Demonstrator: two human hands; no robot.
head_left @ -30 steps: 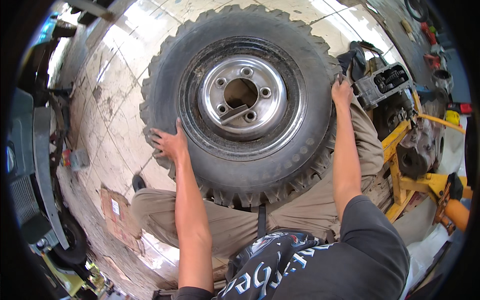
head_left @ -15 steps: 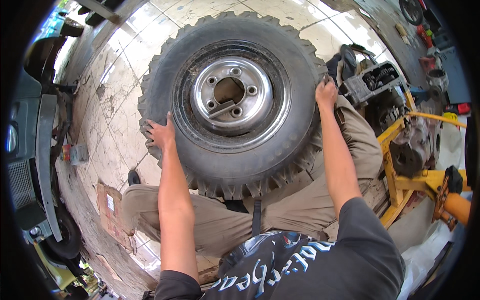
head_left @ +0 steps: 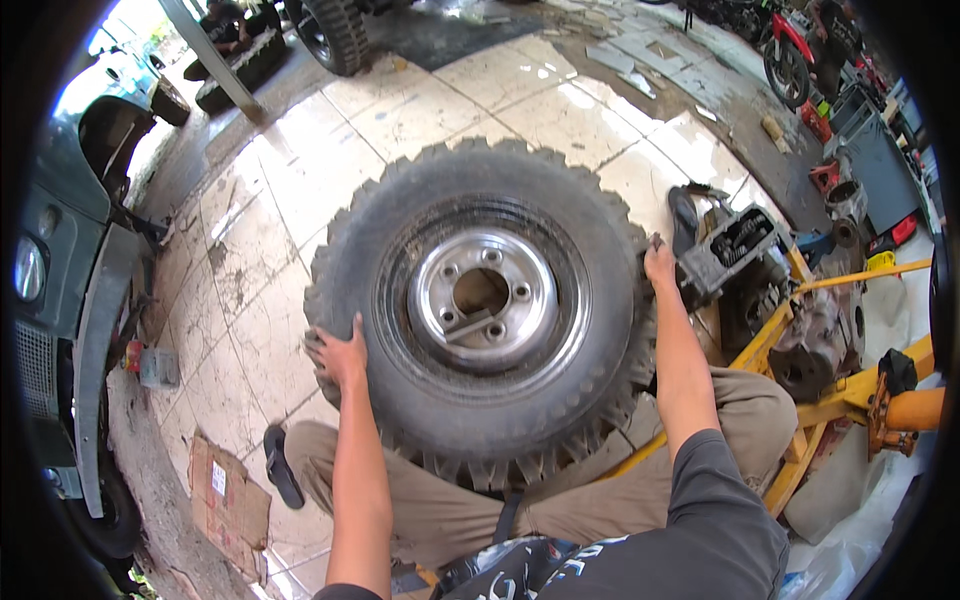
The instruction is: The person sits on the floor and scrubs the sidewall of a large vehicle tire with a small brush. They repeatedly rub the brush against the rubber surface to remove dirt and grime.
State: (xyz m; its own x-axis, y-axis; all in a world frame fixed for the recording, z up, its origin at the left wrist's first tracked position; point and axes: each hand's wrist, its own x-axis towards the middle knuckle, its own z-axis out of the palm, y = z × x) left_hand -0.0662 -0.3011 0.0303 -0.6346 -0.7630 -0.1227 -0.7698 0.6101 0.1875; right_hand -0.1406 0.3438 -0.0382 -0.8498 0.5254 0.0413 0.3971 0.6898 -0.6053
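A large black tyre with chunky tread lies flat before my crossed legs, fitted on a black and silver wheel rim. Its centre has a round opening ringed by several bolt holes. Across the lower part of that centre rests a short flat metal bar. My left hand grips the tyre's left edge, thumb on the sidewall and fingers spread over the tread. On the opposite edge, my right hand is closed around the tread, its fingertips partly hidden.
An opened metal gearbox housing and a yellow stand stand close on my right. A dark sandal and flattened cardboard lie left. A vehicle front borders the far left; another person is at the upper left.
The view has tilted upward, bringing more floor, a wheel and a red motorbike into sight. The tyre and my hands sit lower in the picture; both hands still hold its edges.
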